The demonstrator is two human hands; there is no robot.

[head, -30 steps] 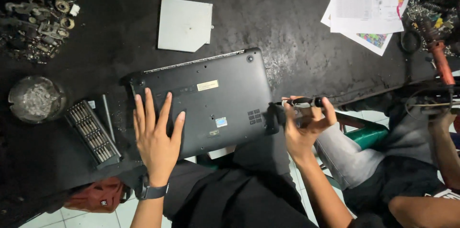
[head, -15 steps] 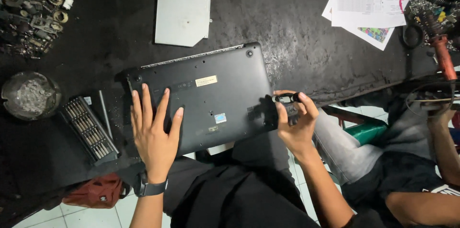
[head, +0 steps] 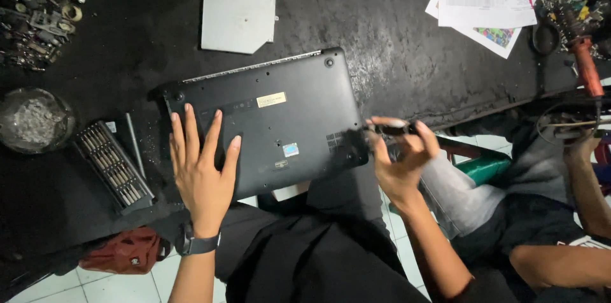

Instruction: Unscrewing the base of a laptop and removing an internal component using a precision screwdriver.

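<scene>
Since the earlier frame, the right hand (head: 402,164) had shifted in against the right edge of the upturned black plastic laptop (head: 267,118), from a spot just clear of it. Its fingers were curled around a small dark tool (head: 391,130), the tip at the laptop's lower right corner; what kind of tool could not be told. Left hand (head: 202,172) lay flat and open, fingers spread, pressing on the laptop's base near its left side, holding nothing. Laptop sat bottom-up on the black tabletop (head: 382,42), its near edge overhanging the person's lap. Grey rectangular metal drive (head: 238,14) lay beyond it. Black case of screwdriver bits (head: 114,164) lay just left of the left hand, a round glass dish (head: 33,119) further left.
</scene>
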